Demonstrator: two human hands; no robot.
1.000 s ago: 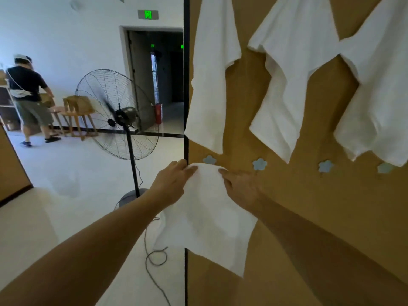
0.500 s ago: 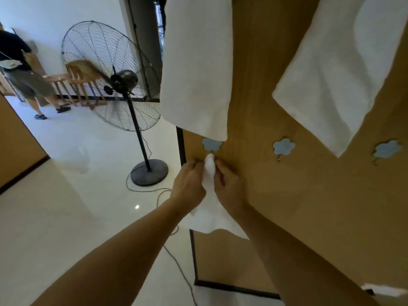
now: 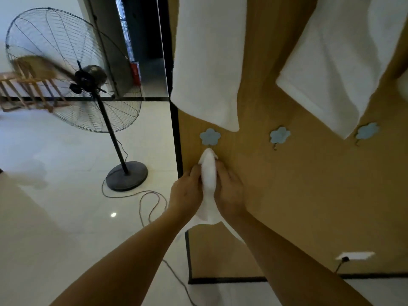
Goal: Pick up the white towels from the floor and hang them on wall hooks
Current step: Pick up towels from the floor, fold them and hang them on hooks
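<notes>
A white towel (image 3: pixel 208 173) is bunched into a narrow fold, its top tip touching the metal hook under the leftmost blue flower hook (image 3: pixel 210 136) on the brown wall panel. My left hand (image 3: pixel 186 192) grips the towel's left side and my right hand (image 3: pixel 229 191) its right side; the rest of the cloth hangs below, partly hidden by my arms. Two other flower hooks (image 3: pixel 280 135) (image 3: pixel 367 131) to the right carry nothing. Two white towels (image 3: pixel 207 58) (image 3: pixel 344 62) hang from the upper row, their hooks out of view.
A black standing fan (image 3: pixel 88 80) stands on the pale tiled floor to the left, its cable (image 3: pixel 150 204) looping toward the wall. A wall socket (image 3: pixel 353 255) sits low on the panel. Wooden chairs (image 3: pixel 26 89) are behind the fan.
The towel went from spread between my hands to bunched, and was raised until its tip reached the leftmost flower hook. My view moved closer to the wall and tilted down.
</notes>
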